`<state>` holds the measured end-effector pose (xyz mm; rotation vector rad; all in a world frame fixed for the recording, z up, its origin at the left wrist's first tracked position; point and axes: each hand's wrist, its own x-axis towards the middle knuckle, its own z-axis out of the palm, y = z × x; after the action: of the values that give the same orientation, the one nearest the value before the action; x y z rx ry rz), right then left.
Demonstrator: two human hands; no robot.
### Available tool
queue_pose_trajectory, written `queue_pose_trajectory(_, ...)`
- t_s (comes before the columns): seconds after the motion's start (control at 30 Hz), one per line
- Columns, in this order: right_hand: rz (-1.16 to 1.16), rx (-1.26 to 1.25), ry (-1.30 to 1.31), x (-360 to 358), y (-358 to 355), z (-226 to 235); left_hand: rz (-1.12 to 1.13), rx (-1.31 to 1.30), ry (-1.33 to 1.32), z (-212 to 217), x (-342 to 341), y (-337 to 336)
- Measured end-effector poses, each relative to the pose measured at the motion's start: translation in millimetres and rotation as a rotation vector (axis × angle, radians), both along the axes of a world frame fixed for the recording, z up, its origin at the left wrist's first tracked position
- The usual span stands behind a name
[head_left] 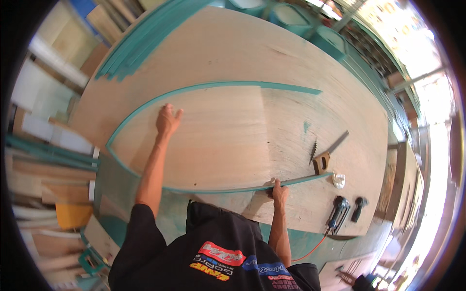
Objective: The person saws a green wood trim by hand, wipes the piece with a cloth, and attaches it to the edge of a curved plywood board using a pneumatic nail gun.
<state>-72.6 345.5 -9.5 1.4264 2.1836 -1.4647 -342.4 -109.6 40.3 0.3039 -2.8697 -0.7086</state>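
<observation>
A pale plywood panel (213, 140) with one pointed end lies on a large wooden table. One thin teal strip (208, 85) curves along its far edge, and a second teal strip (218, 190) runs along the near edge. They meet at the point on the left. My left hand (168, 121) rests on the panel just inside the far strip, its thumb held away from the fingers. At the near edge, right of the middle, my right hand (280, 192) grips the near strip. Some of its fingers are hidden below the strip.
A handsaw (336, 144) and a dark spiral bit (313, 151) lie to the right, beside crumpled white material (339, 181). Nearer are a nail gun (338, 212) with a red hose and another power tool (358, 209). Teal strips (141, 48) are stacked far left.
</observation>
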Motion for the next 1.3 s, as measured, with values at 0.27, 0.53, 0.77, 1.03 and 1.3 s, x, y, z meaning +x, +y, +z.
queue_pose_trajectory(0.27, -0.133, 0.088, -0.044, 1.4, -13.9, -12.2, -0.454, -0.278, -0.083, -48.8, -146.2, 0.2)
queue_pose_trajectory(0.53, -0.208, 0.014, -0.022, 26.8, -47.2, 19.2, -0.596, -0.347, 0.005, -22.8, -138.3, -27.8)
queue_pose_trajectory(0.77, -0.366, -0.262, 0.093, 58.1, -51.7, 21.5, -0.705, -0.227, 0.163, 173.1, -75.7, -22.1)
queue_pose_trajectory(1.03, -0.263, -0.708, -0.086, 96.2, -90.6, 10.6, -0.818, -0.137, 0.329, 309.1, 31.9, -20.6)
queue_pose_trajectory(1.3, 0.213, -0.332, -0.338, 129.3, -8.7, 54.4, -0.841, -0.285, 0.276, 327.8, 104.4, -45.3)
